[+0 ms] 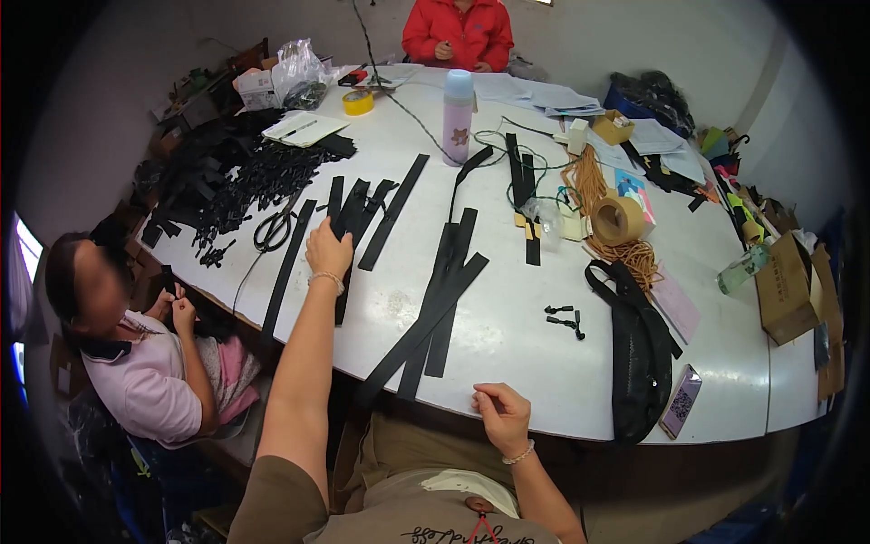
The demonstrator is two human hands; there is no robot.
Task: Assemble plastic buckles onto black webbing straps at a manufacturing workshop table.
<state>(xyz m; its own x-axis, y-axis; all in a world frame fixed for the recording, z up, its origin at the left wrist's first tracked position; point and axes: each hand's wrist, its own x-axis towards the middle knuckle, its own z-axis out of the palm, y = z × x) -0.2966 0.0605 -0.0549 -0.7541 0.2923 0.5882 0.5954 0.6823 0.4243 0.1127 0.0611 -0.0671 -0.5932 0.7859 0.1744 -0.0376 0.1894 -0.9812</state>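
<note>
My left hand (329,251) reaches over a group of black webbing straps (349,204) on the left part of the table. Its fingers close on one of the straps; the fingertips are partly hidden. My right hand (503,415) is curled at the table's near edge, with nothing visible in it. Between the hands, several long black straps (444,299) lie crossed, some ends hanging past the edge. Single straps (290,269) lie left of my left hand. A few small black fittings (566,319) rest to the right, beside a black waist bag (639,363).
Black scissors (272,231) lie near a heap of black parts (236,177). A lilac bottle (458,122) stands mid-table. Tape rolls (619,220), brown cord (634,263), a phone (681,402) and a carton (788,290) lie rightward. Co-workers sit at left (154,363) and far side (460,36).
</note>
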